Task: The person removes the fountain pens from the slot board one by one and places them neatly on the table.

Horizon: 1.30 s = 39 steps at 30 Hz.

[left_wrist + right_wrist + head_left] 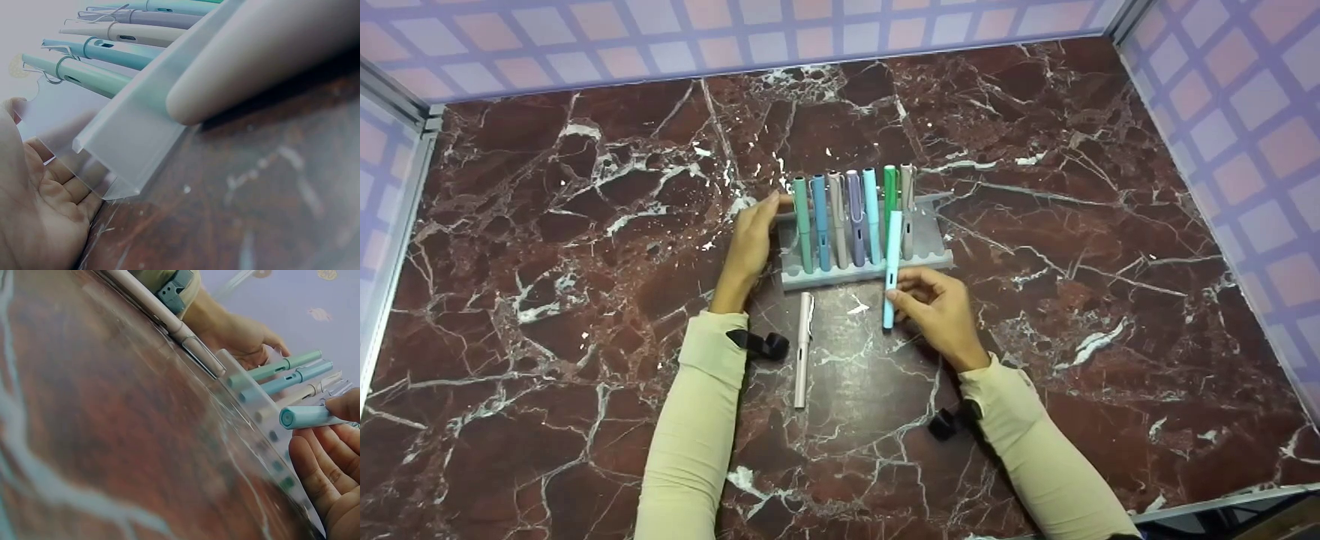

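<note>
A grey grooved pen rack [928,238] stands mid-table holding several pens in green, blue, beige and lilac. My left hand [750,244] rests against the rack's left end [112,152], fingers straight, thumb at its back corner. My right hand [930,300] pinches a light blue pen [892,270] by its lower half; the pen lies tilted over the rack's front edge, near the green pen [889,189]. In the right wrist view the pen's round end [304,417] sticks out from my fingers [323,461]. A white pen [803,349] lies loose on the table in front of the rack.
The table is dark red marble [585,225] with white veins. Checked partition walls [1245,112] close it in at the back and both sides. Black wrist straps [761,343] sit on both sleeves.
</note>
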Available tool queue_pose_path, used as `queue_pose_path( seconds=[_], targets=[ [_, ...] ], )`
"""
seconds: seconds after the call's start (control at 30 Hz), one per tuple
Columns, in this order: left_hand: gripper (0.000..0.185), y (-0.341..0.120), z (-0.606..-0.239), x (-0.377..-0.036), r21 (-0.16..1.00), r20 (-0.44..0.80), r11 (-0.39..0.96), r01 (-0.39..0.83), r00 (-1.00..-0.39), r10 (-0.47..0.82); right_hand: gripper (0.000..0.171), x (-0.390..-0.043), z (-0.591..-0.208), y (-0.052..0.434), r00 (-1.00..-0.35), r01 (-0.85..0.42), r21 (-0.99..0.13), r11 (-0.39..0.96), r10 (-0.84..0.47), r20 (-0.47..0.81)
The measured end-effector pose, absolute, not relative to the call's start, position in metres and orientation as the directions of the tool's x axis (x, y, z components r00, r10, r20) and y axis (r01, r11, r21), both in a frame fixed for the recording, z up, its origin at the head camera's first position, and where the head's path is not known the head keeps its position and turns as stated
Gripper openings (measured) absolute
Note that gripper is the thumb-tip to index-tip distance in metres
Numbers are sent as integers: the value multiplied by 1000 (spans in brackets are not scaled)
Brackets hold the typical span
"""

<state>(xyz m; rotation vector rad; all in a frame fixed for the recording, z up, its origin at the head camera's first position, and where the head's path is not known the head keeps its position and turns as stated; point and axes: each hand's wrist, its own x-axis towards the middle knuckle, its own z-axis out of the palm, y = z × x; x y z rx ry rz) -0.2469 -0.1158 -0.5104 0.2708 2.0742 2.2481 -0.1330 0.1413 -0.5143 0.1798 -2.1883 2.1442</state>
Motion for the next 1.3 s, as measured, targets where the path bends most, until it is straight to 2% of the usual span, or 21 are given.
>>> queue_pose_path(
  seconds=[0.97,1.3],
  targets=[
    [45,-117,-510,-247,996,62,-79,47,-979,195,15,-130,-514,114,-988,-100,-995,22,-119,97],
    [45,-116,-509,-247,998,54,-53,45,-983,173,15,-130,-514,107,-989,-98,-995,38,-111,93]
  ],
)
